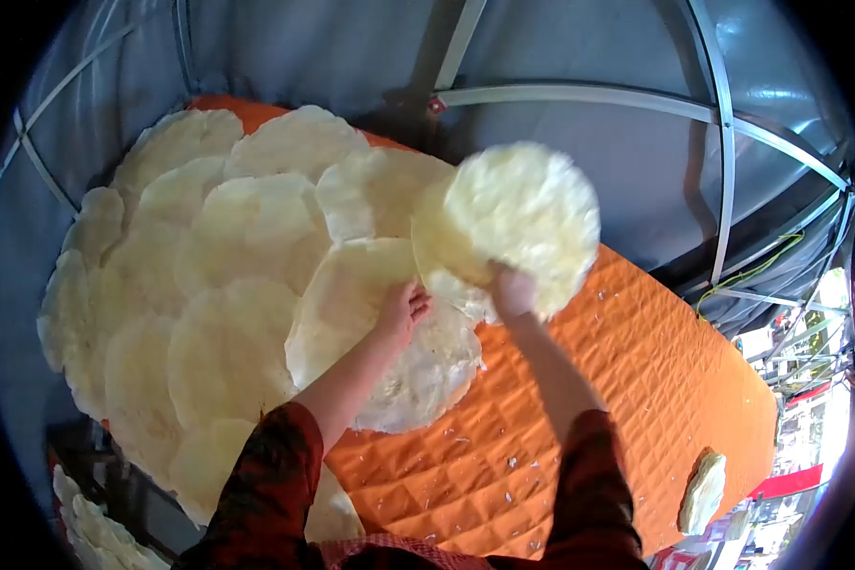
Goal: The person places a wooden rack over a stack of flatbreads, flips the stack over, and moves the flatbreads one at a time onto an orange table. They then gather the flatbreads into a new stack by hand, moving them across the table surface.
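A round, pale flatbread (527, 204) is raised over the far side of the orange quilted surface, its outline blurred by motion. My right hand (513, 290) grips it at the near edge; most of the fingers are hidden by blur. My left hand (407, 309) is above another thin flatbread (404, 385), with its fingers curled in and nothing visible between them. Many overlapping flatbreads (233, 351) cover the left part of the surface, and one more (446, 242) lies partly under the raised one.
The orange quilted surface (541, 418) slopes off to the right, with small white scraps on it. A thick pale piece (703, 492), seemingly a flatbread stack, lies near its right edge. Grey sheeting (579, 142) on metal poles (579, 93) closes the far side. More flatbreads (104, 532) show at lower left.
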The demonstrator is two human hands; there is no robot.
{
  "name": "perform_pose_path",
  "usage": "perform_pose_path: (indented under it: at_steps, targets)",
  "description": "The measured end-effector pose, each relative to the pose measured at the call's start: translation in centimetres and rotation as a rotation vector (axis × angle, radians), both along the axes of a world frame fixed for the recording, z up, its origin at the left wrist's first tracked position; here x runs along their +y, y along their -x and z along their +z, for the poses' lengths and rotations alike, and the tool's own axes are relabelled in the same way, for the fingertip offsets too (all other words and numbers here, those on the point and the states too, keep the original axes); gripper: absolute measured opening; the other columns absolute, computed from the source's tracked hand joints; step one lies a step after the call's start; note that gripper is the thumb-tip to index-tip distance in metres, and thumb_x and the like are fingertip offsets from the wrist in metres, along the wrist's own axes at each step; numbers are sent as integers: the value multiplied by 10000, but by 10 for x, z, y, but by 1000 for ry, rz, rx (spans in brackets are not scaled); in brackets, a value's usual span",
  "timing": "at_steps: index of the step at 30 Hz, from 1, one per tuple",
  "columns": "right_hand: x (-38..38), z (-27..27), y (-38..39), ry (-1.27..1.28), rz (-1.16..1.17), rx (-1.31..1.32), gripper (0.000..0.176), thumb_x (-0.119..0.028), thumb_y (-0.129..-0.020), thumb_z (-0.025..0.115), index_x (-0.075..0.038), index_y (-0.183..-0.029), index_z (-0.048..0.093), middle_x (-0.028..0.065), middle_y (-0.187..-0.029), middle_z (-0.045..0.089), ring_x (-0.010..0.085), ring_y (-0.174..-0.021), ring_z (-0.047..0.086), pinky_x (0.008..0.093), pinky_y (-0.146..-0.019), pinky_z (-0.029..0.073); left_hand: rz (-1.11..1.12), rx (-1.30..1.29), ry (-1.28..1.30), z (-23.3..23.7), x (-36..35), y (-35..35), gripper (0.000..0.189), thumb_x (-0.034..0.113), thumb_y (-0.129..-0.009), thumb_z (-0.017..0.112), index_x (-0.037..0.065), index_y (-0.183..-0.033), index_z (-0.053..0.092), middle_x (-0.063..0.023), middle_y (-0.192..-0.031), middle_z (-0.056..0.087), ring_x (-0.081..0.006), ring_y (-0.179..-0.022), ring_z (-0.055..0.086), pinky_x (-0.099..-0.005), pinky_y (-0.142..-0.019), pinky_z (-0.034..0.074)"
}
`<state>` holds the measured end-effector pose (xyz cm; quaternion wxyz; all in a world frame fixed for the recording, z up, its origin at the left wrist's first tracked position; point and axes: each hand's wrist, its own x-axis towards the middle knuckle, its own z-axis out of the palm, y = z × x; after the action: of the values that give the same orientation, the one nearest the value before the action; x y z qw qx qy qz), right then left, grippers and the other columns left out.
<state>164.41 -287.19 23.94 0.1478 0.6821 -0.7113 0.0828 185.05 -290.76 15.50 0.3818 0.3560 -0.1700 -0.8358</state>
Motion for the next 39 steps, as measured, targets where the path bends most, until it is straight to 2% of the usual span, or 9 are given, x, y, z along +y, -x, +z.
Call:
perform_pose_path:
  at_steps: [3, 8, 12, 18, 25, 27, 30, 34, 39]
  targets:
    - [-2, -76, -13, 84, 56, 48, 203, -119, -715, 612, -152, -915, 609, 71, -848, 661, 264, -720, 651, 391, -579, 513, 11, -119, 129, 4, -4, -3, 293, 245, -920, 536, 43, -1129, 499, -78, -1081, 555, -176, -1008, 554, -358, -894, 467]
    - [-10, -13, -15, -51, 5, -110, 87, -66, -719, 550, -119, -782, 578, 88, -793, 634, 281, -723, 648, 398, -603, 520, 25, -207, 166, 15, -7, 6, 316, 263, -931, 500, 44, -1159, 493, -74, -1085, 557, -173, -1006, 551, -345, -892, 463]
    - [-18, -38, -38, -259, -62, -105, 185, -102, -738, 579, -66, -919, 573, 130, -910, 611, 324, -851, 632, 424, -683, 535, -23, -88, 166, 10, -13, 16, 335, 306, -943, 472, 65, -1174, 496, -73, -1081, 578, -182, -1007, 553, -364, -912, 451]
    - [-4, -66, -44, 136, 35, -342, 372, -274, -755, 652, -87, -1054, 535, 127, -1068, 611, 321, -937, 619, 423, -761, 521, -169, 108, 203, 0, -15, 15, 393, 397, -956, 430, 101, -1206, 495, -76, -1130, 591, -212, -1026, 555, -392, -936, 419]
    - [-9, -53, -6, -129, -70, -232, 214, -279, -732, 663, -87, -823, 628, 145, -783, 647, 354, -768, 629, 450, -673, 501, -161, -6, 29, 35, 27, 12, 568, 487, -946, 425, 18, -1266, 401, -151, -1274, 496, -309, -1109, 534, -475, -958, 430]
    - [32, -10, 2, -244, -45, -233, 206, -242, -749, 649, -80, -877, 648, 144, -810, 657, 352, -811, 637, 432, -716, 507, -196, 76, 0, 33, 65, -12, 604, 502, -937, 438, 9, -1277, 363, -171, -1250, 494, -351, -1127, 521, -491, -953, 434]
    - [155, 10, -25, 235, -31, -854, 292, -247, -768, 649, -79, -1006, 653, 161, -963, 657, 318, -953, 617, 409, -801, 504, -290, 182, -152, 38, 151, -50, 617, 534, -929, 423, 18, -1264, 380, -167, -1224, 497, -355, -1142, 510, -504, -968, 419]
    - [385, -42, -110, -345, -96, -356, 270, -182, -840, 556, -93, -1085, 627, 109, -1139, 609, 266, -1042, 590, 391, -875, 488, -511, 258, -264, 30, 272, -101, 779, 671, -863, 388, 104, -1392, 317, -116, -1401, 373, -322, -1245, 414, -524, -1000, 368]
    - [520, -10, -245, -282, -249, -645, 238, -236, -802, 569, -71, -973, 571, 117, -960, 612, 314, -890, 618, 421, -732, 510, -631, 247, -191, 53, 360, -158, 739, 602, -891, 388, 149, -1452, 230, -86, -1453, 316, -305, -1303, 344, -510, -1035, 330]
